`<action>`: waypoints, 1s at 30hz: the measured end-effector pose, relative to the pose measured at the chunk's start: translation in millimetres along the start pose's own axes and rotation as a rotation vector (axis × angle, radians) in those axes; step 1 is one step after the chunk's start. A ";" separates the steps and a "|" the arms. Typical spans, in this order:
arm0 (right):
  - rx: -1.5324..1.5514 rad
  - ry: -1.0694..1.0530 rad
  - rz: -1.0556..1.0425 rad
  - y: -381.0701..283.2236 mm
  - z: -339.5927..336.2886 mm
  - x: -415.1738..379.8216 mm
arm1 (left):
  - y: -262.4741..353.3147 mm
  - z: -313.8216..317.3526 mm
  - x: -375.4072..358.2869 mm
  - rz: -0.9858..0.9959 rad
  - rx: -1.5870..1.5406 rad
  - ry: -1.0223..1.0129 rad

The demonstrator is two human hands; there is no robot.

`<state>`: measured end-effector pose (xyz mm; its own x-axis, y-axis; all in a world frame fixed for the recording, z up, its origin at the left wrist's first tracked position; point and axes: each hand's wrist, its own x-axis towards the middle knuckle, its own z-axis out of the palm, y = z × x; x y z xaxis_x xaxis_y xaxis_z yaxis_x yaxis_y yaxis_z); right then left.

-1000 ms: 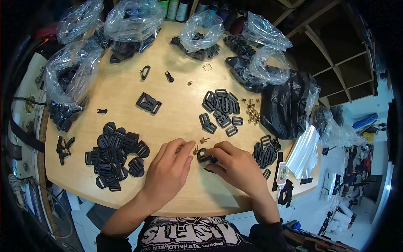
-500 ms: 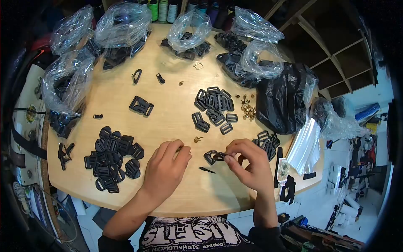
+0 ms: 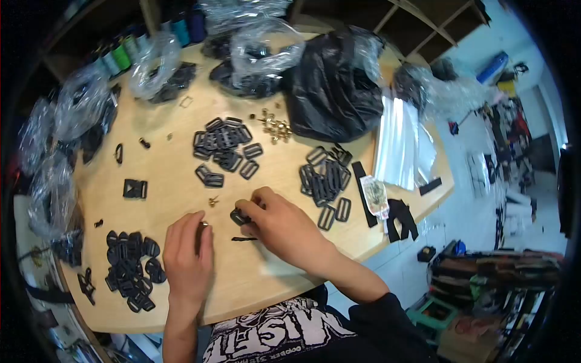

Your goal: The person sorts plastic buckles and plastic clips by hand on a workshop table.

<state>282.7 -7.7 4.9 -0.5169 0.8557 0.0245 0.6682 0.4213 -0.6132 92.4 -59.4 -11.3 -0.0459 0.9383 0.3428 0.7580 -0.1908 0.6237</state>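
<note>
My right hand (image 3: 279, 222) pinches a black plastic buckle piece (image 3: 239, 216) just above the wooden table (image 3: 272, 284). My left hand (image 3: 186, 254) rests flat on the table to its left, with a small brass piece (image 3: 204, 224) at its fingertips. A loose brass rivet (image 3: 213, 200) lies just beyond both hands, and a thin black strip (image 3: 244, 239) lies between them. A pile of black slide buckles (image 3: 223, 142) sits farther back, and another pile (image 3: 325, 179) lies to the right of my right hand.
A heap of rounded black buckles (image 3: 130, 266) lies at the left front. Brass rivets (image 3: 275, 126) sit by a black plastic bag (image 3: 330, 85). Clear bags of parts (image 3: 78, 109) line the far and left edges. Thread spools (image 3: 121, 55) stand behind. Clear flat bags (image 3: 399, 142) lie at right.
The view has swung to the right and tilted. My right hand has drawn the buckle piece back toward my left hand, which stays flat on the table.
</note>
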 end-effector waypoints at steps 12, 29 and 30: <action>0.265 0.123 -0.033 5.4 1.3 -4.0 | 8.9 -3.5 12.9 0.042 0.102 -0.042; 0.651 0.395 0.145 36.8 -128.8 43.0 | -3.6 21.7 33.3 0.205 0.127 0.062; 0.552 0.429 0.129 33.6 -141.8 47.8 | -5.0 21.4 33.5 0.205 0.117 0.067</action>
<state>356.3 90.0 97.4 -0.1197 0.9791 0.1642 0.2825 0.1922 -0.9398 101.0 -20.8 -18.0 0.0772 0.8614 0.5021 0.8259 -0.3373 0.4518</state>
